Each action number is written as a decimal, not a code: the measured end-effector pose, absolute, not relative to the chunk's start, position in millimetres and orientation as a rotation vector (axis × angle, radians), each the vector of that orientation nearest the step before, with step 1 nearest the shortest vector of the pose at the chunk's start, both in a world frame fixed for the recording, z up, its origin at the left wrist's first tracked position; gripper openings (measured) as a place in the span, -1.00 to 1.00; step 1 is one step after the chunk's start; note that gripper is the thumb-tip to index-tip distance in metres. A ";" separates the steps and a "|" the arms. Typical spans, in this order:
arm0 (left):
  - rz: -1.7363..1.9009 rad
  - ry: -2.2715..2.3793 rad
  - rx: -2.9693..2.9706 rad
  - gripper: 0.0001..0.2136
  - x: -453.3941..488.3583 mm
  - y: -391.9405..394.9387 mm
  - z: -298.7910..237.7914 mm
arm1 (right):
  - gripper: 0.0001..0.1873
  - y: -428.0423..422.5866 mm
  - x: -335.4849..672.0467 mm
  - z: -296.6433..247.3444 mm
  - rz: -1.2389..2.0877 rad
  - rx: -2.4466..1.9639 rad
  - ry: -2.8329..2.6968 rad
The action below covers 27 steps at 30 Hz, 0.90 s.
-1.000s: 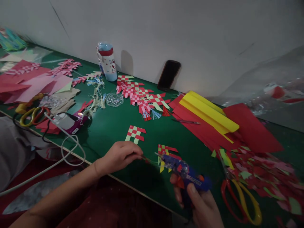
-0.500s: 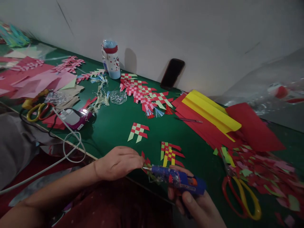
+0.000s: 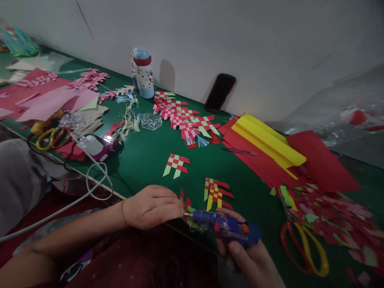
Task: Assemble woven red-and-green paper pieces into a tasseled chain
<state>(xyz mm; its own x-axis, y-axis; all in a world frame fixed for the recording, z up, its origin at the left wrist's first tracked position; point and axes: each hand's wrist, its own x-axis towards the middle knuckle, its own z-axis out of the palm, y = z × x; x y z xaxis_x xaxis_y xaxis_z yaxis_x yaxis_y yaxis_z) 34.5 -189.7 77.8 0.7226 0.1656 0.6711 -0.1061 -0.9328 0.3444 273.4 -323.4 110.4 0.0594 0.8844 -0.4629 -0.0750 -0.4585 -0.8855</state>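
My right hand [image 3: 252,258] is wrapped round a blue hot glue gun [image 3: 225,228], its nozzle pointing left. The nozzle tip touches or nearly touches the fingertips of my left hand [image 3: 154,208]. Those fingers are pinched at the edge of a red and green woven paper fish [image 3: 186,201], mostly hidden behind the hand and the gun. Beyond it, a red and yellow paper fish [image 3: 215,195] overlaps a red and green one. Another red and pale green paper fish [image 3: 176,165] lies flat on the green table [image 3: 141,170].
Scissors [image 3: 303,240] and paper scraps [image 3: 339,220] lie at the right. Red and yellow sheets [image 3: 267,140], more woven fish [image 3: 180,114], a phone [image 3: 220,92] and a bottle [image 3: 144,76] line the back. A white cable [image 3: 99,180] runs along the left, beside a person's grey-clothed leg [image 3: 21,184].
The view has shifted slightly. Both hands keep nearly the same pose, with the glue gun's nozzle still at the left fingertips.
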 end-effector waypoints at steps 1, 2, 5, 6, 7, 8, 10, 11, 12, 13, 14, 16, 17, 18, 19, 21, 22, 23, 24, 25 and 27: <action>1.041 0.046 2.575 -0.74 34.5 -189.8 78.5 | -0.29 -323.4 273.6 110.4 1.524 -1.538 -0.833; 1.036 0.046 2.579 -0.75 34.6 -190.0 79.2 | -0.28 -323.4 273.8 110.2 1.530 -1.538 -0.825; 1.033 0.049 2.578 -0.76 35.2 -190.6 80.3 | -0.27 -324.0 275.0 108.2 1.543 -1.531 -0.806; 1.039 0.042 2.582 -0.77 35.4 -190.7 80.5 | -0.26 -324.2 275.4 107.2 1.548 -1.526 -0.802; 1.043 0.036 2.589 -0.77 35.6 -190.6 80.6 | -0.25 -324.4 275.7 106.3 1.553 -1.521 -0.799; 1.042 0.036 2.598 -0.76 35.6 -190.4 80.6 | -0.25 -324.5 275.9 105.4 1.558 -1.516 -0.799; 1.037 0.028 2.613 -0.75 35.2 -189.9 80.4 | -0.26 -324.5 276.1 104.0 1.559 -1.509 -0.808; 1.030 0.030 2.615 -0.75 34.9 -189.7 80.3 | -0.27 -324.4 276.0 103.5 1.557 -1.508 -0.810; 1.022 0.032 2.617 -0.75 34.6 -189.4 80.2 | -0.28 -324.2 275.8 103.2 1.555 -1.507 -0.809; 1.015 0.034 2.619 -0.75 34.3 -189.2 80.1 | -0.29 -324.1 275.7 103.0 1.552 -1.506 -0.806; 1.010 0.030 2.622 -0.75 34.1 -189.1 80.1 | -0.29 -324.0 275.5 102.8 1.552 -1.505 -0.802; 1.000 0.031 2.628 -0.75 34.0 -189.0 80.3 | -0.28 -324.0 275.5 102.5 1.556 -1.500 -0.801; 1.002 0.031 2.628 -0.76 34.2 -189.1 80.7 | -0.27 -324.1 275.6 102.3 1.558 -1.493 -0.803; 1.007 0.032 2.627 -0.76 34.6 -189.3 81.2 | -0.27 -324.3 275.9 102.1 1.562 -1.487 -0.805; 1.013 0.037 2.623 -0.77 35.0 -189.6 81.8 | -0.27 -324.6 276.3 101.8 1.569 -1.482 -0.805; 1.028 0.049 2.612 -0.79 36.0 -190.3 82.9 | -0.27 -325.2 277.3 101.2 1.586 -1.475 -0.796; 1.036 0.052 2.608 -0.79 36.3 -190.5 83.2 | -0.27 -325.3 277.8 101.0 1.595 -1.474 -0.791; 1.042 0.049 2.605 -0.79 36.6 -190.7 83.3 | -0.28 -325.3 278.2 101.0 1.601 -1.473 -0.787; 1.047 0.047 2.602 -0.79 36.6 -190.7 83.0 | -0.28 -325.2 278.5 101.3 1.602 -1.472 -0.786; 1.051 0.044 2.599 -0.78 36.5 -190.5 82.4 | -0.29 -325.1 278.6 101.7 1.597 -1.473 -0.788; 1.055 0.044 2.595 -0.77 35.9 -189.9 80.4 | -0.30 -324.7 278.1 103.4 1.582 -1.491 -0.797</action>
